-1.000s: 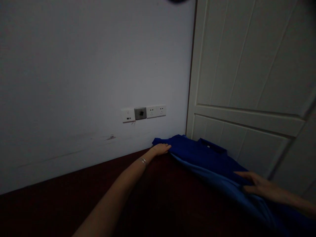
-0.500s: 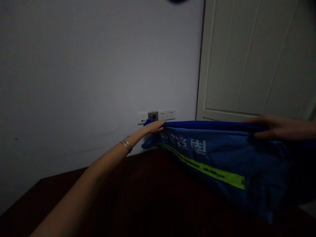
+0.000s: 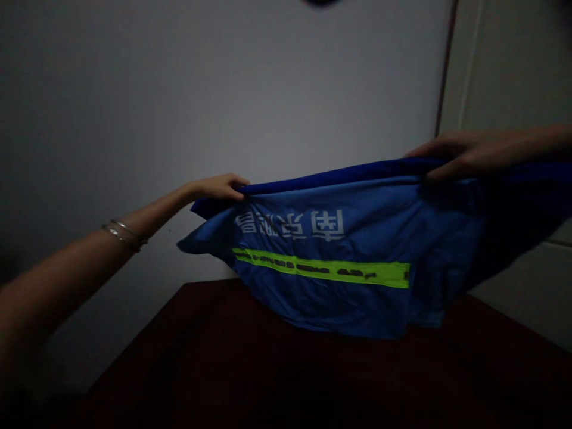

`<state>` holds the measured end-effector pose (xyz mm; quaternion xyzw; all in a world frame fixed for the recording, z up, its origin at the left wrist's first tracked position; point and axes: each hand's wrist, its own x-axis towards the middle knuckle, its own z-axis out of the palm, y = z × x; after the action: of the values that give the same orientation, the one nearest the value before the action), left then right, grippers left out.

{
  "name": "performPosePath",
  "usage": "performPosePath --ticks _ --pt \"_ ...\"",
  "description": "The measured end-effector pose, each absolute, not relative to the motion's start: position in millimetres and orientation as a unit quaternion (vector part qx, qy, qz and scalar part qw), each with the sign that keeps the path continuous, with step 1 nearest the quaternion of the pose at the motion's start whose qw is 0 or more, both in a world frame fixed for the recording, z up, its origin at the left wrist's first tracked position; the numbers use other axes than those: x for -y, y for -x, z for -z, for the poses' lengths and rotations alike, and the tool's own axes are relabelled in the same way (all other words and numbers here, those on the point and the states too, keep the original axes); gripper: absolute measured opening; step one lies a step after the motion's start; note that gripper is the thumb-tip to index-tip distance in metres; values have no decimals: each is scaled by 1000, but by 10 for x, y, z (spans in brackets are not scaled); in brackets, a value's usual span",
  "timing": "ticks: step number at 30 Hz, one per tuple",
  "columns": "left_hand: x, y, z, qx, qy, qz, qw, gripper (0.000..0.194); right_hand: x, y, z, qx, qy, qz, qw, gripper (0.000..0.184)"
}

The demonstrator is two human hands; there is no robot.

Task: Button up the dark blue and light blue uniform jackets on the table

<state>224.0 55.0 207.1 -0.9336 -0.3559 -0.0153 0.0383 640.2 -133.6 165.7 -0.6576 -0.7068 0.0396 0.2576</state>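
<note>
Left hand (image 3: pixel 221 186) and right hand (image 3: pixel 478 154) grip a blue garment (image 3: pixel 353 304) by its upper fold, its length running between them above the counter (image 3: pixel 277 381).

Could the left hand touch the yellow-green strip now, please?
Probably yes: the yellow-green strip faces out uncovered, lower than the left hand, though that hand is gripping the blue garment.

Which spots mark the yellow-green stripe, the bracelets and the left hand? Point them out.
Yellow-green stripe (image 3: pixel 313 267): head view, middle of its band.
Bracelets (image 3: pixel 117 232): head view, silvery band.
Left hand (image 3: pixel 218 187): head view, back.
</note>
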Motion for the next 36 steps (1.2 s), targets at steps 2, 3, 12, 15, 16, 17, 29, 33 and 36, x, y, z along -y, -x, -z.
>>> performPosePath --ticks 2,3,12,15,16,17,29,33,36 --pt "-506 -2054 -2118 397 917 38 -16 41 1135 -6375 -1744 768 601 -100 200 52" --pt "-449 -1991 -2132 413 909 48 -40 40 1065 -6367 -1797 791 574 -109 183 53" --pt "242 -2093 -1887 502 858 48 -101 40 662 -6426 -1791 900 417 -88 98 45" --pt "290 -1961 -1889 524 847 73 -41 39 405 -6314 -1721 913 387 -47 119 43" --pt "295 -1902 -1910 528 845 83 -17 38 328 -6266 -1725 914 383 -28 133 42" --pt "300 -1846 -1936 529 844 93 8 38 266 -6220 -1738 913 380 -8 148 42" --pt "777 -1846 -762 510 842 -134 117 36 846 -6038 46 937 318 52 138 43" --pt "1141 -1927 286 483 826 -287 40 48 1235 -5946 1137 964 251 47 71 46" --pt "1349 -1990 752 477 791 -381 -44 57 1434 -5909 1552 971 227 67 43 52"
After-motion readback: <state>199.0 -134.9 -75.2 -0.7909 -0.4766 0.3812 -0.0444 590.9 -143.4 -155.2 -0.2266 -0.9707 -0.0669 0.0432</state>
